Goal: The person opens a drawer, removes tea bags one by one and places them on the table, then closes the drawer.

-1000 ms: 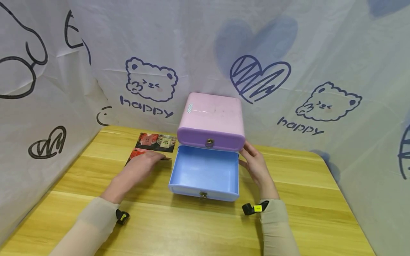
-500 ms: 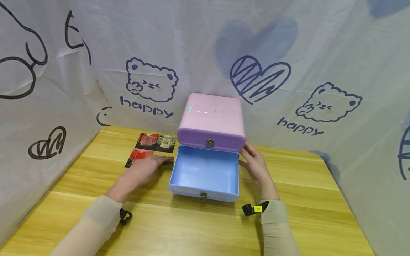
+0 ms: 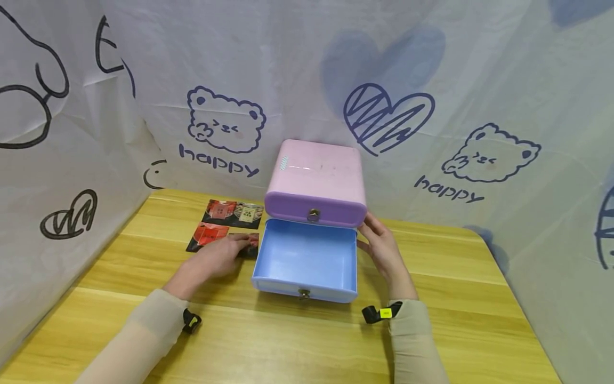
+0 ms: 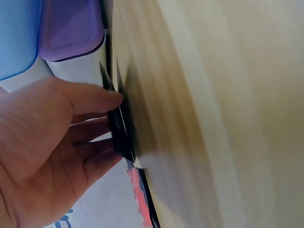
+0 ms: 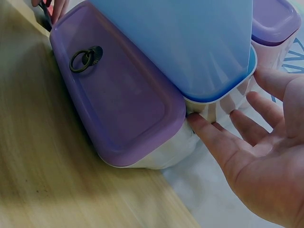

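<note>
My left hand (image 3: 218,258) is low over the table, left of the pulled-out drawer. Between its thumb and fingers it holds a flat black-and-red packet (image 3: 248,250), close to the wood; in the left wrist view the packet (image 4: 118,130) shows nearly edge-on. A pink desktop drawer cabinet (image 3: 316,165) stands against the backdrop, its light-blue drawer (image 3: 307,256) pulled out, with nothing inside. My right hand (image 3: 384,250) rests its fingers, extended, on the cabinet's right side. Beneath the blue drawer, a purple drawer (image 5: 118,90) with a ring pull is closed.
Several similar packets lie flat by the left hand: a red one (image 3: 220,209), a pale-labelled one (image 3: 248,214) and another red one (image 3: 209,233). A printed cloth (image 3: 307,80) hangs behind the wooden table (image 3: 307,341). The upper purple drawer (image 3: 292,207) is closed.
My left hand has shifted slightly right and toward me, bringing its packet from nearly edge-on to flatter, beside the others. The lower-left red packet is more uncovered. The right hand stays put.
</note>
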`<state>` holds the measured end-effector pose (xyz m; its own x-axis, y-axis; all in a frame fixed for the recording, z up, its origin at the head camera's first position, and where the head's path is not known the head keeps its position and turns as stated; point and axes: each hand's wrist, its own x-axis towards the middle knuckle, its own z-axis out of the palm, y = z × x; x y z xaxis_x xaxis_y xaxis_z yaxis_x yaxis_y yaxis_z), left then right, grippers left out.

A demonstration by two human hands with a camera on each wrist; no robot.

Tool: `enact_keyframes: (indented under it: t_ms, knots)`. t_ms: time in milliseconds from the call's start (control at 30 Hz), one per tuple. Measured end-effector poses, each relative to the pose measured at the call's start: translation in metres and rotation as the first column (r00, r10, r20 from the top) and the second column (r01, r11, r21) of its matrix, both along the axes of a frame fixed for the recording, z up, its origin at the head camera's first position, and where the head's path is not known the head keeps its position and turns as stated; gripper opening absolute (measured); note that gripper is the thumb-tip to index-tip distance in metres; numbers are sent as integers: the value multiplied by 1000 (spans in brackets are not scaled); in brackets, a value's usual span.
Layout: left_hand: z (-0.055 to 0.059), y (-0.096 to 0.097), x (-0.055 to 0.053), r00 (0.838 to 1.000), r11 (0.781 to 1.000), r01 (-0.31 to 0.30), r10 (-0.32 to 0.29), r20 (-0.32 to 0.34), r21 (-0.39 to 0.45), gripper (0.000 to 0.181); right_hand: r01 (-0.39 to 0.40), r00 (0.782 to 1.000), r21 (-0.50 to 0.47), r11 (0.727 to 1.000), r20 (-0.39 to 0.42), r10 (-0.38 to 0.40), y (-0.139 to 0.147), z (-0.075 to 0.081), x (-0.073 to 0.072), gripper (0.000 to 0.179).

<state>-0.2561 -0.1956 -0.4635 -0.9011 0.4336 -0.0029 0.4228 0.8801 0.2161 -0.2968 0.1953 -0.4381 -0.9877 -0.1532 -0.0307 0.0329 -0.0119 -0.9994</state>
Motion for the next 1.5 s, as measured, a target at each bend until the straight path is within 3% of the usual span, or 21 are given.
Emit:
enact_keyframes:
  t_ms: [133, 500, 1500]
  knots:
    - [0, 4, -1, 1000, 1000, 1, -1, 15, -8, 50, 3, 1000, -5, 1000, 0, -3, 0, 1, 0, 61]
    - [-1, 8, -2, 1000, 999, 9, -10, -26, -53, 43, -1, 1000, -12, 1000, -8, 1, 0, 1, -1, 61]
    - [-1, 5, -2, 1000, 998, -27, 26, -14, -57, 41, 5, 1000, -8, 1000, 8, -5, 0, 0, 1, 61]
